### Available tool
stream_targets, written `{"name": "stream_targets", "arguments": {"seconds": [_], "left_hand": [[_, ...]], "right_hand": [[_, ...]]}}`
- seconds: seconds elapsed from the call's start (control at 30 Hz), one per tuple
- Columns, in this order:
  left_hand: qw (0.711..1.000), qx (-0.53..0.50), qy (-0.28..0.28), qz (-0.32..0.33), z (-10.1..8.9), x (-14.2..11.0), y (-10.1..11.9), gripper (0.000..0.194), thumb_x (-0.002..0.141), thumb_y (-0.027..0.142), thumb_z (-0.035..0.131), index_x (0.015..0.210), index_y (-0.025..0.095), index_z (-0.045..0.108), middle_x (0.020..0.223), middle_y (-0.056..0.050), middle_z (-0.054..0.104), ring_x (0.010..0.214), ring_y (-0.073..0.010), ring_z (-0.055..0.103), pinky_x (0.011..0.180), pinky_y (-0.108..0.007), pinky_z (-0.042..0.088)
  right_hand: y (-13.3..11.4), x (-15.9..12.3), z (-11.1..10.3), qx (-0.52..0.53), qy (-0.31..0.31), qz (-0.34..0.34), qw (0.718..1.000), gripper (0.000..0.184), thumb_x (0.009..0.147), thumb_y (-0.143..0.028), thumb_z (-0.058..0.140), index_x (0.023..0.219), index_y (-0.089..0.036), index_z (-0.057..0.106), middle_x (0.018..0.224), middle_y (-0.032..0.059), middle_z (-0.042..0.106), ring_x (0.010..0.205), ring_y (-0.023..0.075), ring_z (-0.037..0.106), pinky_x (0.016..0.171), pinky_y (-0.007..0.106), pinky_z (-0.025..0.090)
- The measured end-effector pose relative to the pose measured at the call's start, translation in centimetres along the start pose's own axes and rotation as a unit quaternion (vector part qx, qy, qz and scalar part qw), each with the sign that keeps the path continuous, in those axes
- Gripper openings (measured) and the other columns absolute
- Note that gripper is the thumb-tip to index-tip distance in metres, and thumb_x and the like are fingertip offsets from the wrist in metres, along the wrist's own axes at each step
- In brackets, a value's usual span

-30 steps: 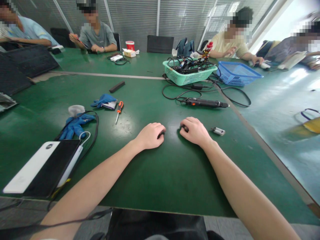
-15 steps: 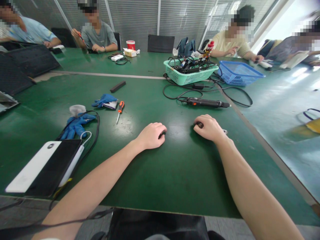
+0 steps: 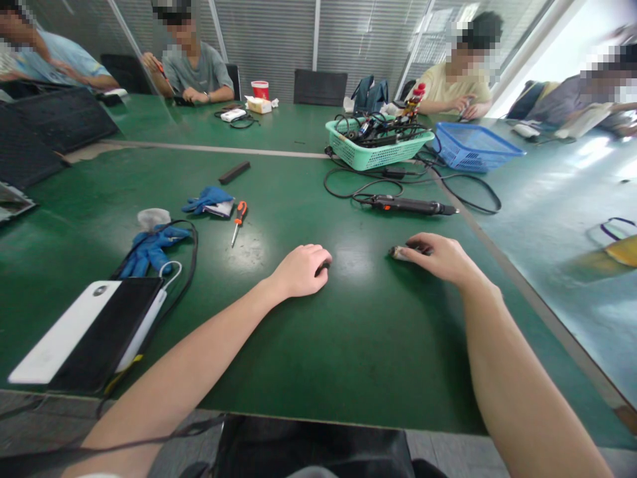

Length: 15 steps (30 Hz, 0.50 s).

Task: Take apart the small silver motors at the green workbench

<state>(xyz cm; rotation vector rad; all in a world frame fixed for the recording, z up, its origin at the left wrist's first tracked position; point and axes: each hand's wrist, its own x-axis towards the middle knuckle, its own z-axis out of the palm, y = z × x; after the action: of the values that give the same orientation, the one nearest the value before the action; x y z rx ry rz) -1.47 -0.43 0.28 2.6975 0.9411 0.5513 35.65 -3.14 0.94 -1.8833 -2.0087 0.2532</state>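
My left hand (image 3: pixel 301 270) rests on the green table (image 3: pixel 318 358), its fingers curled round a small black object (image 3: pixel 323 268) that is mostly hidden. To the right, my right hand (image 3: pixel 440 257) has its thumb and fingers about a small elongated part (image 3: pixel 398 253), pale grey with a dark end. That part lies low at the tabletop, its left end sticking out past my thumb; its exact kind is unclear. Beyond my right hand lies a black electric screwdriver (image 3: pixel 411 204) with a cable. An orange-handled screwdriver (image 3: pixel 240 216) is up and left of my left hand.
Blue gloves (image 3: pixel 149 252), a white-and-black tablet-like device (image 3: pixel 82 335) and cables lie at left. A dark bar (image 3: pixel 234 172) sits farther back. A green basket (image 3: pixel 371 156) of tools and a blue basket (image 3: pixel 475 156) stand behind. Several people sit round the table.
My right hand has slid to the right and its grip has loosened, so more of the grey part shows. My left hand has stayed put. A co-worker at right has drawn their hands together.
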Motion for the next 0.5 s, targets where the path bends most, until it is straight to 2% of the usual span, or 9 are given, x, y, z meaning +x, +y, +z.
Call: {"name": "stream_targets", "arguments": {"seconds": [0.07,0.27,0.4,0.5], "left_hand": [[1.0,0.0,0.001,0.0,0.0,0.0,0.0,0.017,0.085,0.018,0.054,0.1,0.019,0.063,0.092,-0.004,0.065,0.087,-0.0202,0.061,0.082,-0.036,0.049],[1.0,0.003,0.002,-0.001,0.1,-0.1,-0.2,0.017,0.086,0.018,0.054,0.1,0.019,0.064,0.092,-0.004,0.065,0.086,-0.0201,0.06,0.082,-0.036,0.049],[1.0,0.002,0.003,0.004,0.1,-0.1,-0.2,0.017,0.086,0.018,0.054,0.099,0.019,0.064,0.091,-0.004,0.065,0.085,-0.0198,0.06,0.081,-0.035,0.049],[1.0,0.003,0.004,0.004,0.1,-0.2,-0.3,0.016,0.086,0.018,0.054,0.099,0.019,0.064,0.091,-0.004,0.065,0.085,-0.0198,0.06,0.082,-0.036,0.049]], "right_hand": [[1.0,-0.3,-0.2,0.017,-0.023,0.009,1.0,0.047,0.081,-0.063,0.067,0.105,-0.025,0.075,0.101,0.0069,0.076,0.087,0.027,0.069,0.079,0.04,0.054],[2.3,-0.2,0.4,0.039,-0.031,-0.005,0.999,0.055,0.075,-0.064,0.072,0.114,-0.024,0.076,0.111,0.0085,0.075,0.095,0.0298,0.07,0.087,0.044,0.054],[4.1,-0.7,-0.1,0.056,-0.011,0.052,0.997,0.059,0.072,-0.063,0.074,0.115,-0.022,0.076,0.109,0.009,0.076,0.092,0.0302,0.07,0.088,0.046,0.054],[6.0,-1.6,-0.6,0.067,0.006,0.104,0.992,0.063,0.071,-0.063,0.075,0.118,-0.021,0.075,0.103,0.0102,0.076,0.084,0.0295,0.07,0.081,0.045,0.055]]}}
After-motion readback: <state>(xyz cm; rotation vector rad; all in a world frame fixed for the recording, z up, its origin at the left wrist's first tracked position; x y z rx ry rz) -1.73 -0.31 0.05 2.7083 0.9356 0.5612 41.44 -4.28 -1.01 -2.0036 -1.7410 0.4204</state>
